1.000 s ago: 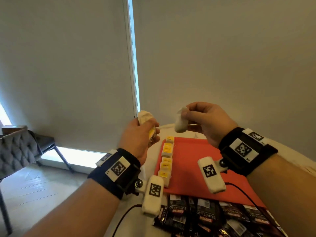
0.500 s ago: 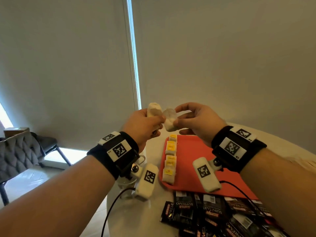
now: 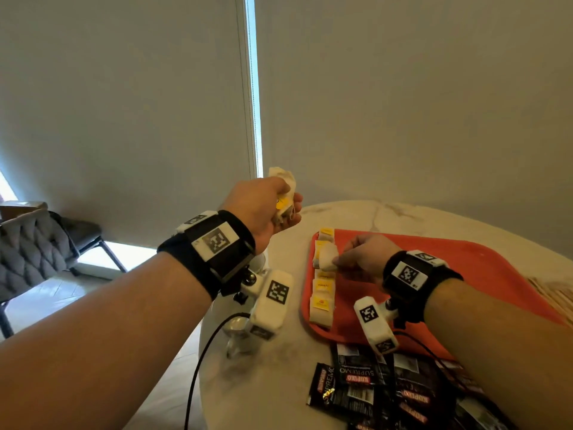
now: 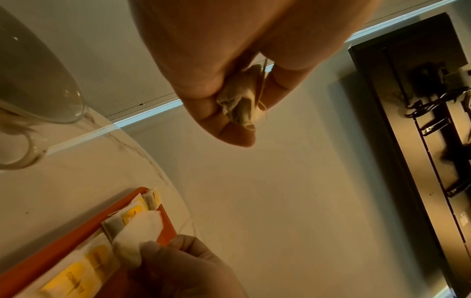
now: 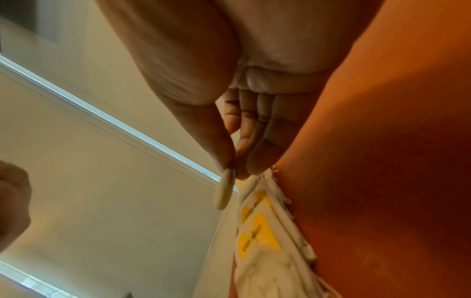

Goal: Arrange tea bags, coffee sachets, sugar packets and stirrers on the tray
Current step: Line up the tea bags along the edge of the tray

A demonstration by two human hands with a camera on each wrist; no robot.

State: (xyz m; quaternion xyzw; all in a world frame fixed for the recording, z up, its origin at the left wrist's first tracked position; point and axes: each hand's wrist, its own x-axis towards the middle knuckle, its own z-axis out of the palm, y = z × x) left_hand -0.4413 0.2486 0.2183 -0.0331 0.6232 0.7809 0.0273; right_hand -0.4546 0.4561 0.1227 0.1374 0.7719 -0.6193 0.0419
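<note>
A red tray (image 3: 465, 262) lies on the round marble table (image 3: 279, 383). Along its left edge runs a row of white tea bags with yellow tags (image 3: 322, 302). My right hand (image 3: 356, 259) pinches one white tea bag (image 3: 328, 257) by thumb and fingers, low over that row; the same tea bag (image 5: 224, 191) hangs edge-on in the right wrist view. My left hand (image 3: 273, 206) is raised left of the tray and grips a bunch of tea bags (image 3: 283, 181) with a yellow tag; the bunch (image 4: 242, 100) shows crumpled in the left wrist view.
Several black coffee sachets (image 3: 387, 389) lie loose near the table's front edge. A glass cup (image 4: 38, 84) stands left of the tray, below my left wrist. Wooden stirrers (image 3: 555, 293) lie at the far right. A grey chair (image 3: 37, 246) stands off the table.
My hands met in the air, then parted. The right hand came down with one tea bag to the row on the tray. The left hand stayed raised with its bunch.
</note>
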